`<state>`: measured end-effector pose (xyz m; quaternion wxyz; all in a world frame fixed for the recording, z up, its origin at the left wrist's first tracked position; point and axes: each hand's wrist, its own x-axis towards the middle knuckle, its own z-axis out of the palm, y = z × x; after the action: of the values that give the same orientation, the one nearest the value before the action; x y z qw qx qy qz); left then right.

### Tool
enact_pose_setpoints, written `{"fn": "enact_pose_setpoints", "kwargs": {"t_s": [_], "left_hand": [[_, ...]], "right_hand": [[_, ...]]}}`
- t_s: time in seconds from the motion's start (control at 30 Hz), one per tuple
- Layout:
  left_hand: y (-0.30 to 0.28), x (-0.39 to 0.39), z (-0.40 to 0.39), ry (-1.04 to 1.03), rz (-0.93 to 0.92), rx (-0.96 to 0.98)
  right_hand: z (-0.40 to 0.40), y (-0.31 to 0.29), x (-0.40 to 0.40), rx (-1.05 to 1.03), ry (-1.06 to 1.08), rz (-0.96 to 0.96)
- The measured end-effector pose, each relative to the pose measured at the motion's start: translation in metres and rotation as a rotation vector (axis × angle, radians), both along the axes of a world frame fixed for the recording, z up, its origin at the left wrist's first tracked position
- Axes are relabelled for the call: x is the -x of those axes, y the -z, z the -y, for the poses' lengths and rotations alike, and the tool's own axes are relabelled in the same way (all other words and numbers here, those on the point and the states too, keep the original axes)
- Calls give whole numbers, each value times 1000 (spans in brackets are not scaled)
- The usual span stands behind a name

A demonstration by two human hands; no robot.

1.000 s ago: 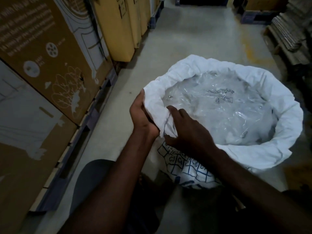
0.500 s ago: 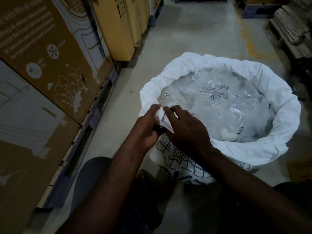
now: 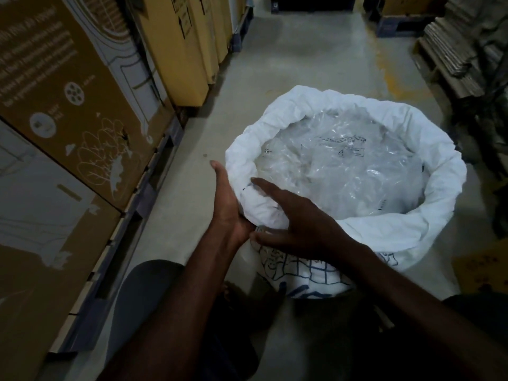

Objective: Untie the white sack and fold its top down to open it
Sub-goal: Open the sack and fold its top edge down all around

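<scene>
The white sack [image 3: 439, 166] stands open on the floor, its top rolled down into a thick rim. Blue grid print shows on its near side. Inside lies a crumpled clear plastic liner [image 3: 343, 171]. My left hand [image 3: 228, 204] presses flat against the outside of the near-left rim, fingers straight and pointing away from me. My right hand [image 3: 302, 218] rests on top of the same stretch of rim. Its fingers are spread and fairly straight, and its thumb lies below the fold.
Large brown printed cartons [image 3: 68, 111] on pallets line the left side. Yellow cartons [image 3: 178, 45] stand further back. Stacked flat cardboard [image 3: 450, 50] sits at the far right. A bare concrete aisle [image 3: 308, 50] runs beyond the sack. My knee [image 3: 148, 292] is near its left.
Both hands pinched the near-left rim fold before. Now the fingers have straightened: the left hand lies flat on the rim's outside and the right spreads over its top.
</scene>
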<state>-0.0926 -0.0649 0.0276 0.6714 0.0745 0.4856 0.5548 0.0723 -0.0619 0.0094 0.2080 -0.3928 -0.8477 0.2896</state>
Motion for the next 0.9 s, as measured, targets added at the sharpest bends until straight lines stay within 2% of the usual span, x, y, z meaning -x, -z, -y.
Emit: {"fn": "enact_pose_setpoints", "kwargs": {"t_s": [0.03, 0.07, 0.1, 0.17, 0.23, 0.27, 0.33, 0.4, 0.53, 0.6, 0.7, 0.73, 0.77, 0.9], "left_hand": [[3, 0, -3, 6, -98, 20], [5, 1, -4, 8, -275, 48], [12, 4, -5, 12, -507, 77], [16, 15, 7, 66, -1134, 54], [11, 31, 19, 120, -1645, -156], [6, 41, 25, 227, -1809, -274], [-1, 46, 30, 581, -2018, -432], [7, 44, 31, 802, -2089, -561], [22, 43, 20, 785, -2070, -711], [24, 46, 13, 761, -2120, -702], [34, 47, 12, 678, -2212, -624], [39, 44, 12, 653, -2242, -629], [42, 39, 13, 631, -2261, -645], [47, 23, 16, 659, -2183, -672]], "right_hand": [[-3, 6, -2, -5, 30, -16], [-5, 11, -4, -59, 65, 0], [-6, 16, -5, -125, 89, 43], [-3, 25, -5, -265, 97, 163], [-1, 30, -3, -431, 110, 210], [-1, 33, -3, -509, 105, 203], [1, 36, -3, -614, 82, 215], [5, 38, -3, -692, 63, 240], [20, 40, -5, -770, -28, 241], [29, 37, -12, -614, -48, 219], [42, 32, -24, -184, 99, 71], [41, 33, -28, -112, 146, 39], [38, 35, -31, -120, 172, 77], [25, 50, -28, -465, 177, 374]]}}
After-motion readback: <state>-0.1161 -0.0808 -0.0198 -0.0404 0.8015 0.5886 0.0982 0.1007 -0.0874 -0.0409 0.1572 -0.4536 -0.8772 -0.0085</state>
